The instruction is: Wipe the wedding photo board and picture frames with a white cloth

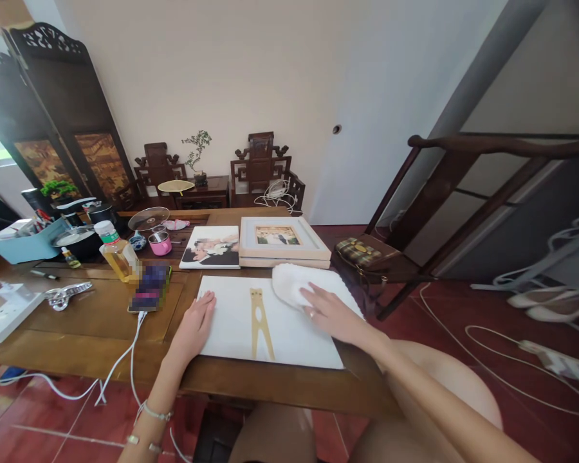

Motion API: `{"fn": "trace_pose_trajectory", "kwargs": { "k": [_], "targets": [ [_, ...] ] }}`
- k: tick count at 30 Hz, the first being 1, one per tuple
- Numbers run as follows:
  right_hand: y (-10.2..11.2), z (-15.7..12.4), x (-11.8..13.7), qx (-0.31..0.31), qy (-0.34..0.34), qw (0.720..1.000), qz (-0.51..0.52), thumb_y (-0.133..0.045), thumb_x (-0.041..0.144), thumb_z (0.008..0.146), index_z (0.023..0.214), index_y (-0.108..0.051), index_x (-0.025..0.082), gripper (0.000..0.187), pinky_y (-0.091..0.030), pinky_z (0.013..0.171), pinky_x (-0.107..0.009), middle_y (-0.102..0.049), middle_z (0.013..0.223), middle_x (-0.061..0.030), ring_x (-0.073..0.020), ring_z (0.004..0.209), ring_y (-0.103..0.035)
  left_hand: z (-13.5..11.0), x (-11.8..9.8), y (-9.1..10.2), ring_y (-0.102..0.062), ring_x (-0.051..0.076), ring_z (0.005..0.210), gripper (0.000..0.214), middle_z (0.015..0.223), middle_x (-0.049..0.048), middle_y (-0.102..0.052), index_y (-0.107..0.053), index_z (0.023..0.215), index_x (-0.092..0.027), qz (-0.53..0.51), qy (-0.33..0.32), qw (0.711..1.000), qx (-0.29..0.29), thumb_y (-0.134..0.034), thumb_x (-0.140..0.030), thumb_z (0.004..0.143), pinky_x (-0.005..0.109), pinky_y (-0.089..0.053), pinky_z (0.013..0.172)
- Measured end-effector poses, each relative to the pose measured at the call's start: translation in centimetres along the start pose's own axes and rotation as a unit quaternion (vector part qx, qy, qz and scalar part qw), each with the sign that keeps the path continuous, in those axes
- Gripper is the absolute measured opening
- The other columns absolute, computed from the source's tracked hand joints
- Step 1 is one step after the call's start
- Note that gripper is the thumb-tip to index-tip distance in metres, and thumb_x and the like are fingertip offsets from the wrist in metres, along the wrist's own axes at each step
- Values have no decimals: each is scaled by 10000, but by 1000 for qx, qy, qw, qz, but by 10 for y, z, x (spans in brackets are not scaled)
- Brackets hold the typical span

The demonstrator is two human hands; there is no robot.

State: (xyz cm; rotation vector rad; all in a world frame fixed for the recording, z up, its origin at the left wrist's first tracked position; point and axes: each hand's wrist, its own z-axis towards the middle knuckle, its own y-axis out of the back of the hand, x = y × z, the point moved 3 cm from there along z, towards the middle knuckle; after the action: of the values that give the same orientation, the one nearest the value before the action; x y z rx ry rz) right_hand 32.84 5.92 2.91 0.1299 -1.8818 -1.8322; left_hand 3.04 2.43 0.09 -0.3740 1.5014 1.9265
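Observation:
A white board (226, 328), probably the back of a picture frame, lies flat on the wooden table in front of me. A gold A-shaped stand leg (259, 315) is fixed to its middle. My left hand (199, 323) rests along the board's left edge, fingers stretched out and holding nothing. My right hand (329, 313) is on a folded white cloth (292, 283), its fingers pressed onto it over the board's upper right part. Some of the cloth is hidden under that hand.
Behind the board are a framed photo (313, 243) and a photo print (210, 251). Left stand a bottle (117, 254), a phone (149, 289) on a white cable, a pink mug (159, 244) and a power strip (9, 312). A chair (434, 212) with a bag is at right.

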Motion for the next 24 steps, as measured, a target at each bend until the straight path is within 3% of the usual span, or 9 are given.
{"fn": "trace_pose_trajectory", "kwargs": {
  "k": [4, 7, 9, 13, 17, 21, 24],
  "targets": [
    [1, -55, 18, 39, 34, 999, 18, -373, 178, 823, 1062, -595, 214, 328, -342, 1008, -455, -465, 1400, -99, -303, 1357, -289, 0, 0, 0, -446, 226, 1299, 456, 1349, 121, -529, -600, 1209, -139, 6, 1, 1000, -1, -303, -379, 960, 450, -283, 1127],
    [12, -89, 48, 105, 84, 989, 56, -398, 150, 789, 988, -626, 257, 321, -348, 1028, -427, -535, 1339, -61, -270, 1319, -370, 0, -1, 0, -442, 223, 1303, 454, 1350, 119, -529, -596, 1214, -144, 12, -1, 1000, 0, -300, -374, 959, 451, -281, 1126],
    [19, -97, 59, 133, 100, 983, 76, -413, 140, 772, 966, -643, 265, 326, -342, 1038, -425, -597, 1261, -64, -263, 1282, -423, 0, -1, 0, -436, 223, 1307, 448, 1350, 115, -530, -595, 1215, -152, 12, -2, 1000, -2, -301, -372, 958, 458, -278, 1125],
    [17, -71, 40, 132, 68, 985, 87, -415, 186, 796, 1038, -640, 224, 333, -354, 1023, -447, -563, 1306, -98, -280, 1320, -369, 0, -2, 1, -431, 227, 1310, 450, 1351, 115, -529, -595, 1214, -152, 8, 1, 1000, -1, -302, -376, 957, 465, -276, 1123],
    [5, -13, 4, 56, 19, 996, 66, -401, 247, 834, 1211, -569, 180, 418, -330, 1033, -451, -496, 1373, -125, -298, 1309, -380, 1, -2, 1, -435, 225, 1307, 456, 1353, 118, -525, -598, 1212, -144, 4, 5, 1000, 5, -304, -382, 956, 449, -273, 1129],
    [4, 28, -5, 9, 21, 997, 67, -338, 216, 865, 1150, -596, 166, 387, -321, 1023, -432, -581, 1265, -121, -301, 1305, -379, 1, -2, 2, -440, 222, 1304, 457, 1350, 116, -527, -598, 1211, -146, 1, 9, 1000, 6, -302, -384, 957, 451, -277, 1129],
    [4, 28, 0, 2, 23, 998, 66, -349, 206, 864, 1074, -617, 191, 341, -336, 996, -441, -645, 1133, -104, -310, 1272, -416, 1, -2, 2, -435, 218, 1308, 449, 1354, 108, -526, -594, 1217, -156, 2, 6, 1000, 5, -304, -381, 957, 450, -273, 1130]
  ]
}}
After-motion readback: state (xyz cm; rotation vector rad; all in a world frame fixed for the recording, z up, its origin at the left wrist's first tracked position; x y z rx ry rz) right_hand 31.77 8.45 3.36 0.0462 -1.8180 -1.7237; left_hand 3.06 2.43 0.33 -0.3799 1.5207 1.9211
